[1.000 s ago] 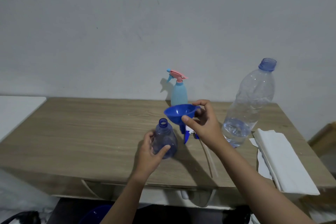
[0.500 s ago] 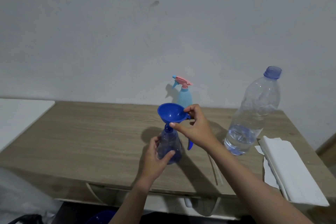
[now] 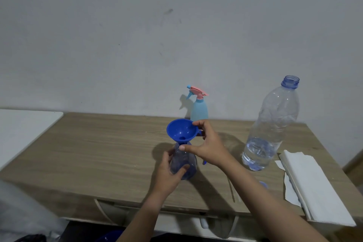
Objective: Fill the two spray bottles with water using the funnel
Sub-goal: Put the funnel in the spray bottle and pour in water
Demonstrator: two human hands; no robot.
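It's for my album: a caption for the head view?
Left hand steadies bottle; right hand seats funnel.

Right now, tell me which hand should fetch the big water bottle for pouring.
Right. The right hand, at the funnel, is nearer the water bottle on that side; the left hand grips the dark blue spray bottle, steadying it.

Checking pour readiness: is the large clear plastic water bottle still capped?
No, the large clear plastic water bottle stands uncapped, its blue neck open.
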